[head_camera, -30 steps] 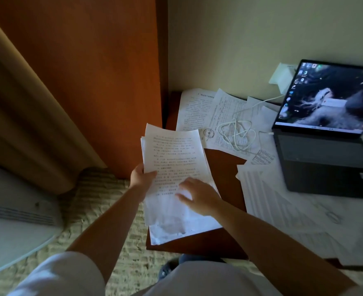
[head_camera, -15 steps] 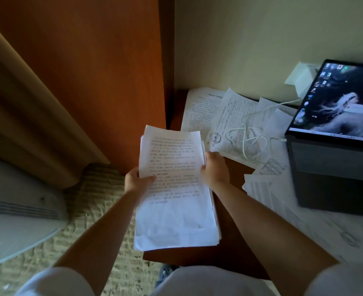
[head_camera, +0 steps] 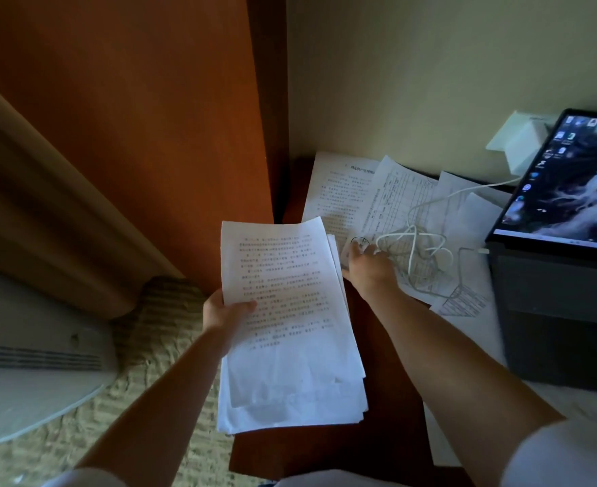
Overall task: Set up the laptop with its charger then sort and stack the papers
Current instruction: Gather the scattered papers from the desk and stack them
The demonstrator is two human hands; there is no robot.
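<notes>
My left hand [head_camera: 225, 314] grips a stack of printed papers [head_camera: 286, 332] by its left edge, holding it above the desk's left corner. My right hand [head_camera: 367, 265] reaches over to the loose sheets [head_camera: 346, 195] lying at the back of the desk, fingers on the near edge of a sheet with a table and a round stamp; whether it pinches the sheet is unclear. The white charger cable [head_camera: 416, 247] lies coiled on those sheets, running to the white charger [head_camera: 522, 145] at the wall and to the open laptop [head_camera: 564, 247] on the right.
The brown wooden desk [head_camera: 388, 434] stands in a corner beside an orange-brown wooden panel [head_camera: 132, 117]. More sheets [head_camera: 465, 349] lie under and in front of the laptop. A white appliance [head_camera: 26, 374] sits on the woven floor mat at the left.
My right hand has left the held stack and moved right and forward onto the loose sheets by the cable. My left hand keeps holding the stack.
</notes>
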